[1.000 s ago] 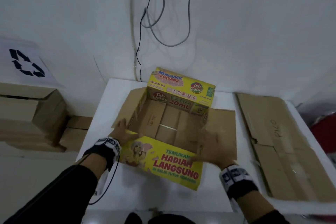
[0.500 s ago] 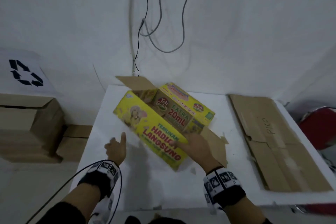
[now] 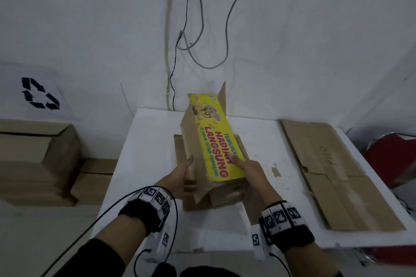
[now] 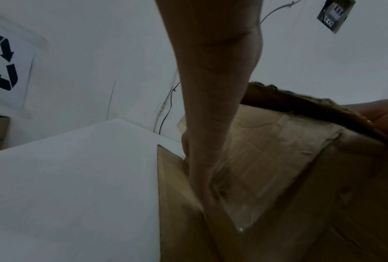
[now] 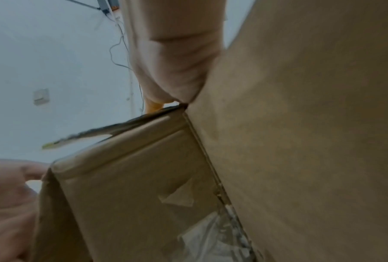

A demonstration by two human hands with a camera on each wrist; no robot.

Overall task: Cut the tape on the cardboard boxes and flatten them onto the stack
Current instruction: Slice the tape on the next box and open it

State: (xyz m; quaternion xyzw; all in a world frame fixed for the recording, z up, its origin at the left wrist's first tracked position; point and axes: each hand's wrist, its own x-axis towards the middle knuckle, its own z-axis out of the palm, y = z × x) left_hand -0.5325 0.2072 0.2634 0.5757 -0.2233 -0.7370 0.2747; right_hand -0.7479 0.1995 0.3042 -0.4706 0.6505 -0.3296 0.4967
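Observation:
A yellow printed cardboard box (image 3: pixel 213 141) lies partly collapsed on the white table (image 3: pixel 148 153), its long side pointing away from me and brown flaps spread under it. My left hand (image 3: pixel 181 176) presses against its brown left side, thumb straight along the panel; the left wrist view shows the fingers (image 4: pixel 208 124) flat on the cardboard (image 4: pixel 278 159). My right hand (image 3: pixel 246 167) lays straight fingers on the yellow top panel near its right edge. The right wrist view is filled by brown cardboard (image 5: pixel 300 141) with torn tape (image 5: pixel 211 235). No cutter is visible.
A stack of flattened brown cardboard (image 3: pixel 333 175) lies on the table's right side, with a small scrap (image 3: pixel 275 172) beside it. Closed boxes (image 3: pixel 33 159) stand off the table at left under a recycling sign (image 3: pixel 39 93). A red chair (image 3: pixel 391 157) is at far right.
The box lay open with flaps spread, then my right hand lifted and turned it. It now points away from me, pushed almost flat, with both hands on it.

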